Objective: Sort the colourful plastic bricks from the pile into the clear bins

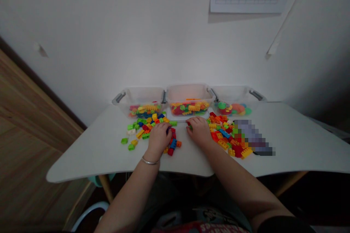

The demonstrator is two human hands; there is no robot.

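Observation:
My left hand [159, 139] rests over the left pile of building bricks [140, 123], its fingers curled down. A dark blue bit shows at its fingertips, but what the fingers grip is mostly hidden. Below and right of that hand lie several red, blue and orange bricks [173, 145]. My right hand [199, 131] is closed in a pinch on a small red and green building brick piece [189, 125], just in front of the middle bin. Right of it spreads another pile of bricks [224, 133], mostly red, orange and yellow.
Three clear plastic bins stand along the wall: left [143, 96], middle [190, 93] and right [233, 96]. The left and middle ones hold bricks; the right one holds rounder coloured pieces. A blurred-out flat object [254, 138] lies beside the right pile on the white table [90, 153].

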